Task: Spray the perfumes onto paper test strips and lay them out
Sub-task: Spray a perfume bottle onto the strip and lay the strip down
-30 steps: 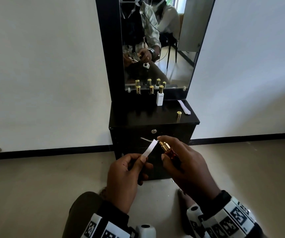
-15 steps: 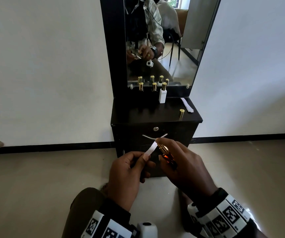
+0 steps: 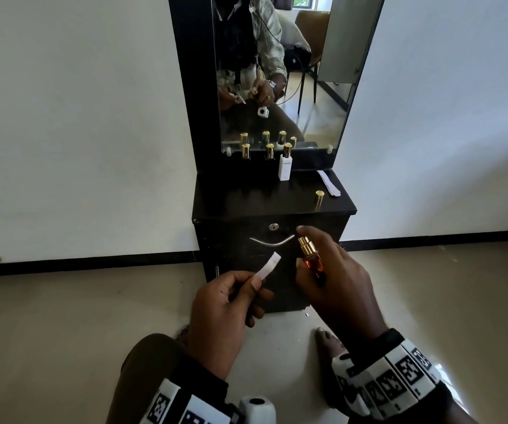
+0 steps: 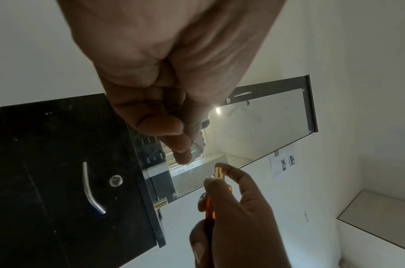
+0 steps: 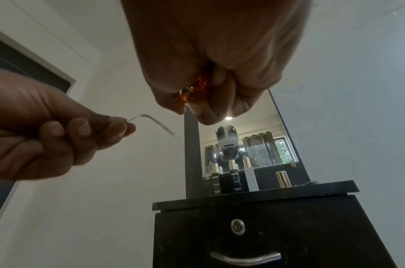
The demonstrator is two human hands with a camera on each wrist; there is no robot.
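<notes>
- Pinching between thumb and forefinger of the left hand [image 3: 219, 304], a paper test strip [image 3: 267, 267] is held.
- An amber perfume bottle [image 3: 311, 258] is gripped by the curled right hand [image 3: 335, 283], forefinger raised over the sprayer.

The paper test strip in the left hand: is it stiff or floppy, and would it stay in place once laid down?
The paper test strip is probably floppy: pinched at one end by the left hand, its free end curves over in the right wrist view. It looks thin and light, so it would probably shift at a nudge or draught. Wet spray may soften it further.
</notes>
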